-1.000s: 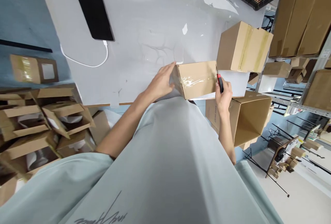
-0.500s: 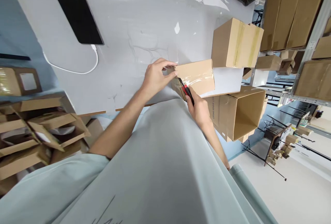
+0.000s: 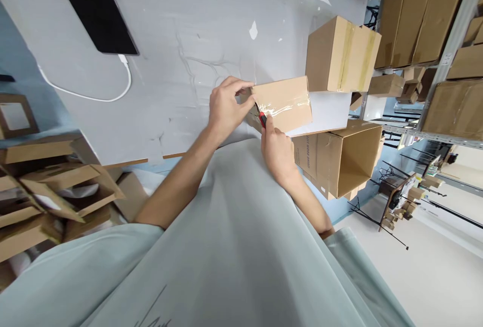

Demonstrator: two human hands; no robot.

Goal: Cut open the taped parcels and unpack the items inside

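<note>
The small cardbd. box (image 3: 285, 103) is just right of the frame's centre, near the table's front edge. It is light brown, w/ a strip of shiny, wrinkled clear tape across its face; its left end is in shadow & partly hidden.

The L hand (image 3: 228, 108) is half open, thumb & forefinger a little apart at the box's upper left corner; whether it grips firmly, one cannot tell. The R hand (image 3: 277, 151) is closed around a red-and-black cutter (image 3: 263, 119), its tip directed to the box's left edge, close to the L thumb.

The table (image 3: 158, 85) gives wide room from the L hand toward the upper left, up to the tablet (image 3: 98, 10) w/ its white cable (image 3: 94, 99). On the right, room is narrower: a bigger taped carton (image 3: 341, 55) stands near, & an open carton (image 3: 339, 161) is below the table edge.
</note>
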